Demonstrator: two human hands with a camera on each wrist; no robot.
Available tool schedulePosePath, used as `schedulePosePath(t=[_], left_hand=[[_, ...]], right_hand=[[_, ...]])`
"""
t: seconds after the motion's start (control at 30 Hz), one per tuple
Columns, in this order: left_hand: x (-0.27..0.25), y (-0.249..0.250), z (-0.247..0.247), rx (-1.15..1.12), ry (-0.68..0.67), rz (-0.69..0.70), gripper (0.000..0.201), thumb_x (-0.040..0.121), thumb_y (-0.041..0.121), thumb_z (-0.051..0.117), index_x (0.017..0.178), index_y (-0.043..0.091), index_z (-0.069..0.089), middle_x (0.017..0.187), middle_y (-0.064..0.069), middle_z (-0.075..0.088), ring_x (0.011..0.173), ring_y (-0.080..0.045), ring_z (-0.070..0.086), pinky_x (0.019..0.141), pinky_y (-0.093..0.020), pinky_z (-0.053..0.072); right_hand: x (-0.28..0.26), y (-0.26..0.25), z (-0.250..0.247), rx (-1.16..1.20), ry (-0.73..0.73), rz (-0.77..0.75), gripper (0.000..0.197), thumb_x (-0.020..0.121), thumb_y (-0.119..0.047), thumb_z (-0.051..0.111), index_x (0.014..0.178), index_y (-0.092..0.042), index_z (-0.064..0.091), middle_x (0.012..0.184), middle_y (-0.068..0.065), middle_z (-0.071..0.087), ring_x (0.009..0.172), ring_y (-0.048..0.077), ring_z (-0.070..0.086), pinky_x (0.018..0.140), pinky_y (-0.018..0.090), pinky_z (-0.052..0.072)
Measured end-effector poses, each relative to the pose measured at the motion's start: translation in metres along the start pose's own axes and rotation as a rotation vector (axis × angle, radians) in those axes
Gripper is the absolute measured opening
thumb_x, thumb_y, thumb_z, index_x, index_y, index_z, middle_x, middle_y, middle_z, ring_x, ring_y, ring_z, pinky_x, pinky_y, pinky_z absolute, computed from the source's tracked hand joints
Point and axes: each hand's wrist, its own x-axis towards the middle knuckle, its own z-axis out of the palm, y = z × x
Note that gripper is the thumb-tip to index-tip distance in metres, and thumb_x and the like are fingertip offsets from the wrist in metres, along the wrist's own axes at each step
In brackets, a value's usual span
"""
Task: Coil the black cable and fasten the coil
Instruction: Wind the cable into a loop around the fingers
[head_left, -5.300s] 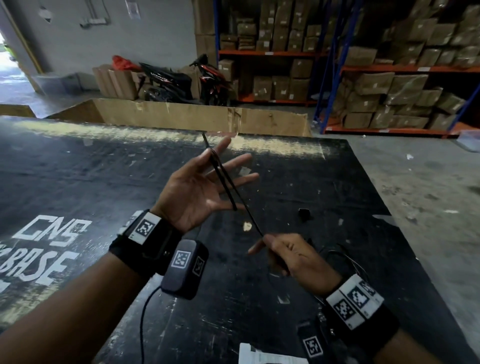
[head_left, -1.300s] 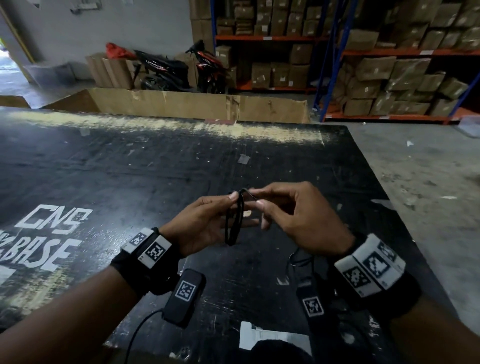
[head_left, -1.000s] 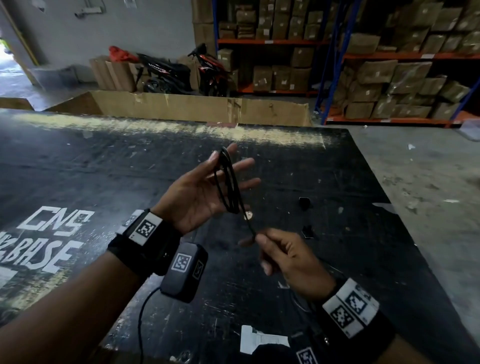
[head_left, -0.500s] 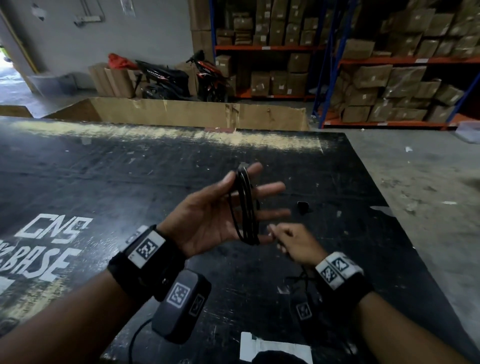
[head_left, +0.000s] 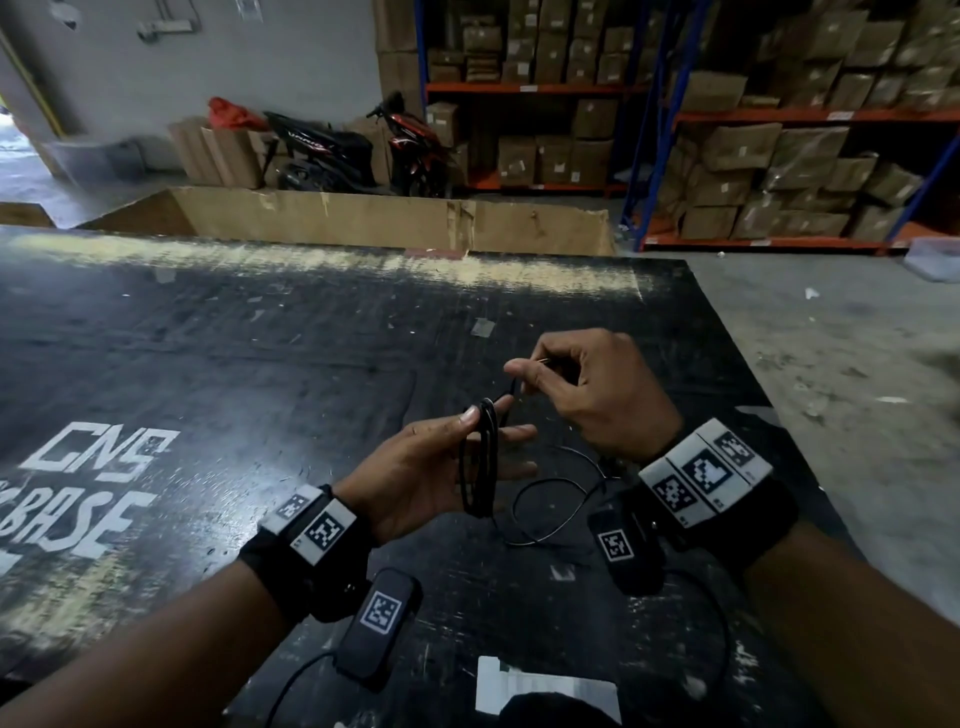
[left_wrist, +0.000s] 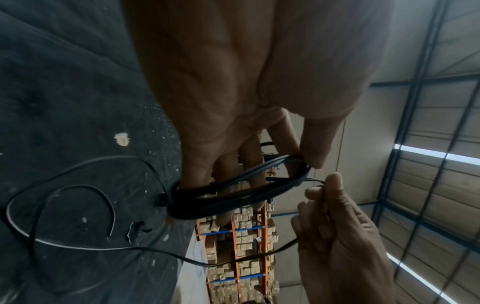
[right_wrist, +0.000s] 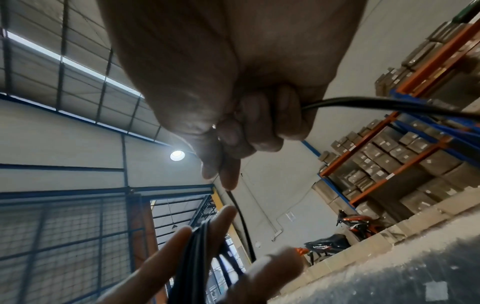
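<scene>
A black cable (head_left: 485, 457) hangs in a bundle of several loops around the outstretched fingers of a person's left hand (head_left: 431, 470), the thumb pressed against the top of the coil, above a scuffed black table (head_left: 260, 364). From the coil one strand climbs to the right hand (head_left: 587, 387), which pinches it between thumb and forefinger with the other fingers curled in. The uncoiled slack trails from that hand onto the tabletop in loose curves (left_wrist: 62, 216), its free end lying there. White stencilled lettering (head_left: 83, 483) marks the table at left, and a white paper slip (head_left: 545, 686) lies at its near edge. Beyond the far edge stands a long open cardboard box (head_left: 395, 218); its contents are hidden by its wall. Behind it, two motor scooters (head_left: 332, 150) are parked beside orange-and-blue racks (head_left: 779, 114) stacked with brown cartons.
</scene>
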Motion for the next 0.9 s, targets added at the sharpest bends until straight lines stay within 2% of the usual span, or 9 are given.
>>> schedulePosePath(t=[0.1,0.27,0.43,0.53,0.63,0.7,0.77,0.8,0.9], left_hand=[[-0.001,-0.003,-0.001,0.027,0.007,-0.012,0.046,0.101,0.032,0.053,0.143,0.017,0.060,0.148,-0.016,0.060,0.136,-0.045,0.055,0.113,-0.072,0.032],[0.000,-0.007,-0.001,0.118,0.006,-0.026,0.043,0.101,0.029,0.053,0.140,0.012,0.062,0.145,-0.013,0.063,0.132,-0.042,0.059,0.112,-0.068,0.034],[0.000,-0.012,0.003,0.187,-0.010,-0.047,0.049,0.097,0.030,0.058,0.139,0.003,0.061,0.143,-0.011,0.066,0.129,-0.035,0.064,0.097,-0.045,0.056],[0.004,-0.011,0.001,0.224,0.045,-0.025,0.047,0.099,0.032,0.055,0.138,0.007,0.062,0.141,-0.008,0.067,0.129,-0.036,0.064,0.101,-0.053,0.050],[0.009,-0.008,-0.007,0.163,0.124,0.034,0.038,0.100,0.032,0.054,0.130,0.014,0.069,0.139,-0.010,0.069,0.131,-0.040,0.061,0.103,-0.057,0.045],[0.011,-0.005,-0.010,0.115,0.160,0.088,0.033,0.098,0.033,0.056,0.122,0.018,0.074,0.131,-0.011,0.072,0.130,-0.042,0.061,0.103,-0.058,0.044],[0.014,0.001,-0.009,0.070,0.178,0.138,0.038,0.096,0.035,0.056,0.129,0.021,0.071,0.128,-0.009,0.074,0.122,-0.036,0.064,0.102,-0.058,0.046],[0.016,0.005,-0.008,0.036,0.181,0.154,0.042,0.095,0.035,0.055,0.134,0.023,0.066,0.133,-0.010,0.072,0.122,-0.035,0.062,0.101,-0.057,0.046],[0.019,0.021,-0.005,-0.092,0.133,0.190,0.042,0.100,0.035,0.048,0.139,0.027,0.062,0.147,-0.011,0.062,0.135,-0.039,0.057,0.114,-0.063,0.037]], right_hand=[[-0.001,0.000,0.002,-0.017,-0.001,0.004,0.036,0.092,-0.040,0.069,0.066,-0.015,0.071,0.048,-0.005,0.053,0.043,0.007,0.045,0.046,0.021,0.033],[0.004,0.001,0.001,-0.065,-0.057,0.057,0.037,0.092,-0.042,0.069,0.067,-0.014,0.072,0.049,-0.005,0.055,0.043,0.005,0.047,0.048,0.020,0.035],[0.005,0.001,0.004,-0.090,-0.093,0.114,0.039,0.091,-0.043,0.069,0.067,-0.013,0.073,0.047,-0.005,0.054,0.042,0.004,0.047,0.050,0.021,0.035],[0.000,-0.006,0.005,-0.071,-0.116,0.082,0.038,0.091,-0.042,0.069,0.067,-0.014,0.073,0.051,-0.002,0.060,0.045,0.005,0.049,0.050,0.023,0.040],[-0.010,-0.015,0.006,-0.035,-0.086,0.055,0.035,0.096,-0.038,0.065,0.070,-0.016,0.075,0.051,-0.006,0.059,0.044,0.004,0.050,0.048,0.016,0.035],[-0.021,-0.023,0.011,0.049,-0.121,0.053,0.031,0.100,-0.032,0.058,0.079,-0.017,0.077,0.053,-0.010,0.060,0.045,0.002,0.051,0.048,0.014,0.036],[-0.036,-0.028,0.021,0.156,-0.202,0.076,0.029,0.104,-0.024,0.052,0.090,-0.015,0.076,0.054,-0.020,0.060,0.049,-0.002,0.054,0.054,0.015,0.043],[-0.043,-0.027,0.028,0.220,-0.240,0.095,0.029,0.105,-0.022,0.049,0.093,-0.013,0.075,0.053,-0.024,0.059,0.049,-0.003,0.055,0.055,0.014,0.041],[-0.061,-0.014,0.050,0.406,-0.270,0.143,0.031,0.107,-0.020,0.044,0.095,-0.011,0.071,0.046,-0.012,0.050,0.042,0.002,0.045,0.053,0.024,0.038]])
